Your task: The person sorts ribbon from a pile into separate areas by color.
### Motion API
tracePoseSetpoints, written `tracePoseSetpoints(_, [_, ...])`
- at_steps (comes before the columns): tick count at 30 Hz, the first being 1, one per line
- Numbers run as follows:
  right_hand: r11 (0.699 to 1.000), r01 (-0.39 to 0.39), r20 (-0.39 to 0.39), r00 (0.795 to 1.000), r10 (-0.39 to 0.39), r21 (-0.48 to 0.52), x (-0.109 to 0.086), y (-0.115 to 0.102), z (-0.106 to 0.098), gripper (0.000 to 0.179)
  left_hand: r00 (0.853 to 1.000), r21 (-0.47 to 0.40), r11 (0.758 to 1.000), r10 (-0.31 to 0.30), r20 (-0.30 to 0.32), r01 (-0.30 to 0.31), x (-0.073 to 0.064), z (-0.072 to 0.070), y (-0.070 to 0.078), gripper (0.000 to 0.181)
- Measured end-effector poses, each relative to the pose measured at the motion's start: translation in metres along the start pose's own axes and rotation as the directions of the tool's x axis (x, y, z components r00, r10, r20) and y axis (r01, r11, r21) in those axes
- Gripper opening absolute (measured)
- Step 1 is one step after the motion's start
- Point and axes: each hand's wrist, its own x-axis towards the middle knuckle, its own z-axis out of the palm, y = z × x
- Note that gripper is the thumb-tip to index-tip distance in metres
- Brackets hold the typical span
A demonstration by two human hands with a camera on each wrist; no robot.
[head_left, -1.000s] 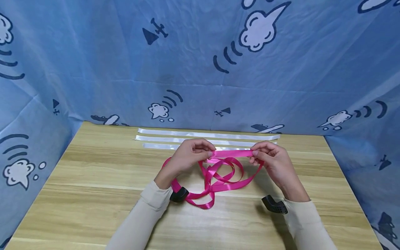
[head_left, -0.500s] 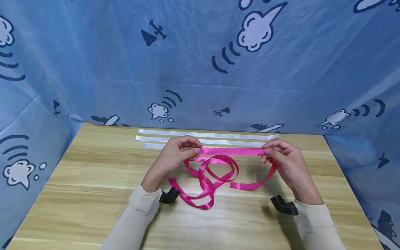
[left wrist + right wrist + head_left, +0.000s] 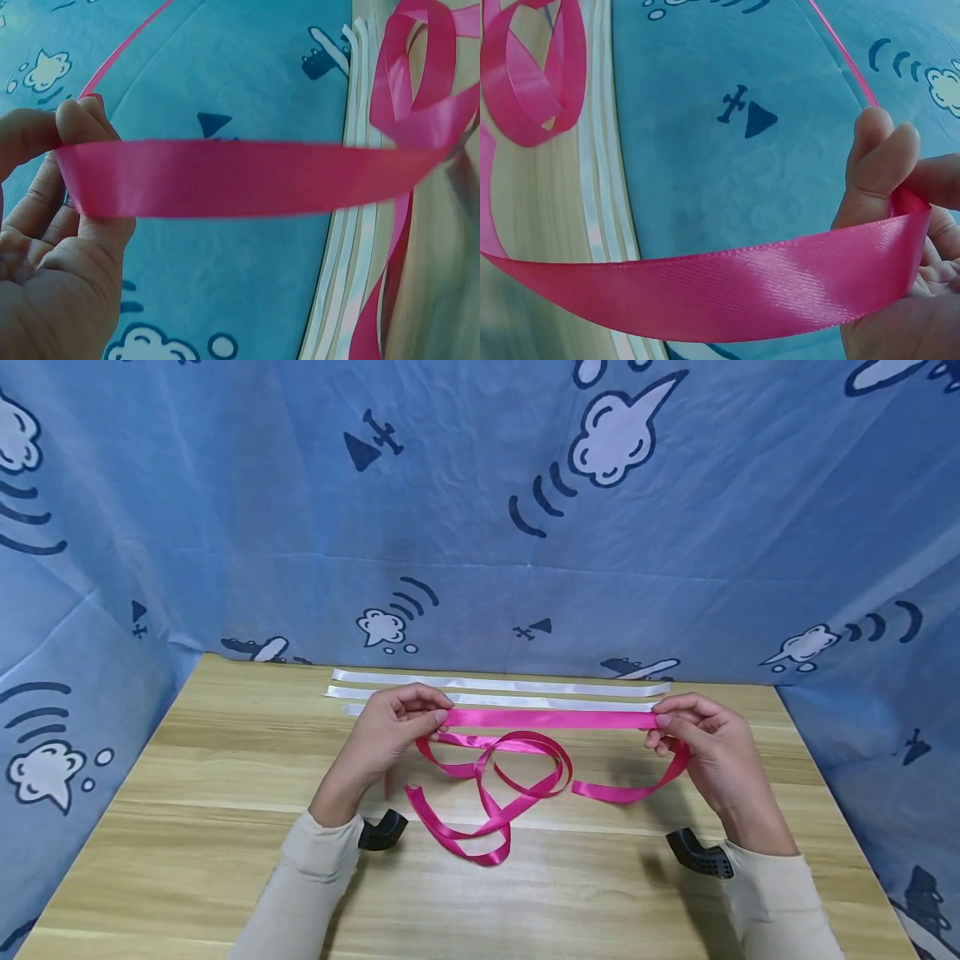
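Note:
A bright pink satin ribbon (image 3: 551, 719) is stretched straight between my two hands above the table. My left hand (image 3: 386, 727) pinches it between thumb and fingers; in the left wrist view a length of the ribbon (image 3: 225, 180) runs from those fingers toward the table. On the other side my right hand (image 3: 708, 735) pinches the ribbon too, and a tail curves down from it to a cut end lying at centre right. Loose pink loops (image 3: 498, 818) lie on the wood between the hands. In the right wrist view the ribbon (image 3: 727, 292) bends around the fingers.
Several white ribbon strips (image 3: 495, 683) lie side by side along the back of the wooden table (image 3: 225, 860), partly behind the hands. A blue patterned cloth (image 3: 465, 527) hangs right behind the table and at both sides. Black wrist cameras (image 3: 382, 831) sit at both cuffs.
My hands have moved apart, left hand leftward and right hand rightward, so the taut pink span has lengthened. The right-hand tail has been drawn away from the loops.

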Motion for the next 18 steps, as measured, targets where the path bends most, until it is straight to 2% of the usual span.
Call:
tracePoseSetpoints(6, [1.000, 0.007, -0.010, 1.000, -0.006, 0.019, -0.001, -0.002, -0.005, 0.021, 0.999, -0.031, 1.000, -0.001, -0.036, 0.000, -0.005, -0.013, -0.004, 0.022])
tracePoseSetpoints(13, [1.000, 0.019, -0.022, 1.000, -0.018, 0.016, -0.002, -0.004, -0.010, 0.020, 0.996, 0.005, 1.000, 0.016, -0.089, -0.015, -0.012, -0.030, -0.007, 0.024])
tracePoseSetpoints(18, [1.000, 0.016, -0.032, 0.999, -0.016, 0.026, -0.002, -0.006, -0.013, 0.020, 0.993, -0.019, 0.999, 0.027, -0.117, -0.029, -0.017, -0.042, -0.007, 0.020])
